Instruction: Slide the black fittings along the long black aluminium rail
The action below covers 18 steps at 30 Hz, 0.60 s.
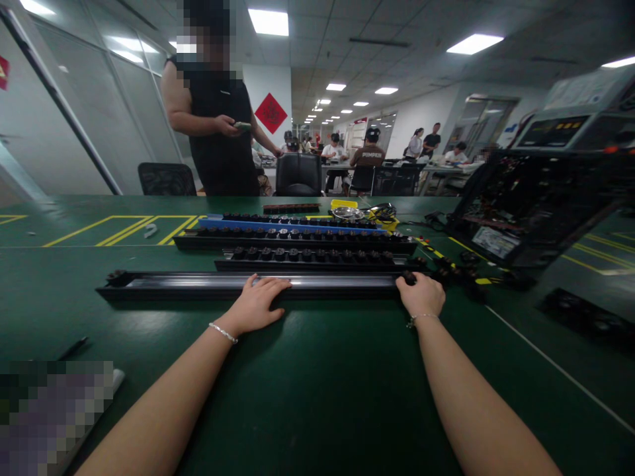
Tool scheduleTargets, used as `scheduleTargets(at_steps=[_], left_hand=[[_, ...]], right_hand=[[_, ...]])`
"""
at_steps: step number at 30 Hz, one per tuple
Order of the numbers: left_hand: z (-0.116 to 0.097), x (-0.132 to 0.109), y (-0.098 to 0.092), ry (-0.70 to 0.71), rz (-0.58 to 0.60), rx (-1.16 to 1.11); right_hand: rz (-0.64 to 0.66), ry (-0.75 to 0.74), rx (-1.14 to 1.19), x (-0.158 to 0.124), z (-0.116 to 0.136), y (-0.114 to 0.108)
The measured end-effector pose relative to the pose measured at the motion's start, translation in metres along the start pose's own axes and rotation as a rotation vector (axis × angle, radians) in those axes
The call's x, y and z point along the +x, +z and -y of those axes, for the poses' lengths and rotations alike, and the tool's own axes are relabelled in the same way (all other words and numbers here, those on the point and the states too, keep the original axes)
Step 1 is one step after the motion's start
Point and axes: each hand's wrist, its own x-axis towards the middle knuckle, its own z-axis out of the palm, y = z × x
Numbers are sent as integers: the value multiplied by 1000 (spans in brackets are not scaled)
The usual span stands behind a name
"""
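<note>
A long black rail (173, 281) with a shiny inner channel lies crosswise on the green table in front of me. My left hand (255, 305) rests over the rail's middle, fingers stretched out and thumb apart. At the right end my right hand (423, 295) is closed around a small black round part (409, 277), which sits at the rail's channel and is partly hidden by the fingers. Another black part (118, 277) sits in the channel's left end. Just behind, a shorter black rail (307, 265) carries a row of black round parts (294, 255).
Farther back are another loaded black rail (297, 245) and a blue strip (292, 225). A metal dish (347, 213) stands near cables. At right are loose black parts (585, 314) and a dark open-sided machine (520, 205). Across the table a person (218, 125) stands holding a phone.
</note>
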Motion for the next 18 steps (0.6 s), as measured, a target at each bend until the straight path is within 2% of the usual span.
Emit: scheduleTargets(at_steps=[18], left_hand=[[-2, 0, -2, -9, 7, -1]], right_hand=[[-23, 24, 5, 6, -10, 3]])
